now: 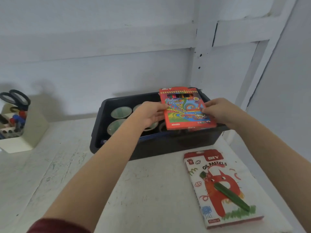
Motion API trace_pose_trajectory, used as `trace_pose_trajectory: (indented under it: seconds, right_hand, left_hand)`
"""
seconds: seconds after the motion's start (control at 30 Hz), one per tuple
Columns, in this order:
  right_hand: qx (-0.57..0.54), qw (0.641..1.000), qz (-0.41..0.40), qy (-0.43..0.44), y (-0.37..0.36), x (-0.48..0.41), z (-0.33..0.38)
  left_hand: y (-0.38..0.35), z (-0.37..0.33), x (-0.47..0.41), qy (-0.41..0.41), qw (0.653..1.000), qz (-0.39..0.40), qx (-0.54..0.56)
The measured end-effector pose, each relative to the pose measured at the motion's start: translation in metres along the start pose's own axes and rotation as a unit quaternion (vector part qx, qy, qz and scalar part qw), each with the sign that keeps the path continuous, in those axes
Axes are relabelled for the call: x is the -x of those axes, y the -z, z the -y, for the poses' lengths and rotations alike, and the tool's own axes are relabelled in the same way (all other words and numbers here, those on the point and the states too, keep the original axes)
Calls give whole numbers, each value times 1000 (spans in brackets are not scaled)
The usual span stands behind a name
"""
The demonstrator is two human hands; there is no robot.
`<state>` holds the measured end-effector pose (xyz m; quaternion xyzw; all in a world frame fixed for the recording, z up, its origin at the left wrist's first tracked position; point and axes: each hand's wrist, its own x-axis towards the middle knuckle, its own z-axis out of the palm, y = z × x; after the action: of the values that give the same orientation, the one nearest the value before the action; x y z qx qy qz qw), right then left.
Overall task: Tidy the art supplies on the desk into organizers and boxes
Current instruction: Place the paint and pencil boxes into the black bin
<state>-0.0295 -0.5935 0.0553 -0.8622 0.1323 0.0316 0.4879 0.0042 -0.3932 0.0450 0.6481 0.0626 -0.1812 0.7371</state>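
We hold the colour pencil box flat over the dark bin — left hand and right hand fingers pinching its sides — likely to lay it inside.

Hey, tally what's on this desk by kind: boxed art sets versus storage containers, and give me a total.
Boxed art sets: 2, the color pencil box and the oil pastels box
Storage containers: 2, the dark bin and the cream organizer
Total: 4
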Motion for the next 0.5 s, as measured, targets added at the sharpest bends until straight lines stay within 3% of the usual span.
trace_pose_trajectory:
  seconds: [0.1,0.23,0.43,0.5]
  right_hand:
    - [95,993,-63,18,-5,-26,-7]
    - [230,970,-79,27,-11,-41,-17]
    - [313,938,-125,85,-32,-35,-29]
    - [326,936,-103,87,-37,-34,-30]
  left_hand:
    - [-13,7,-27,16,1000,-11,-13]
    - [-25,18,-49,45,997,-29,-54]
    - [-30,31,-65,48,993,-53,-98]
    - [-30,35,-66,42,991,-50,-117]
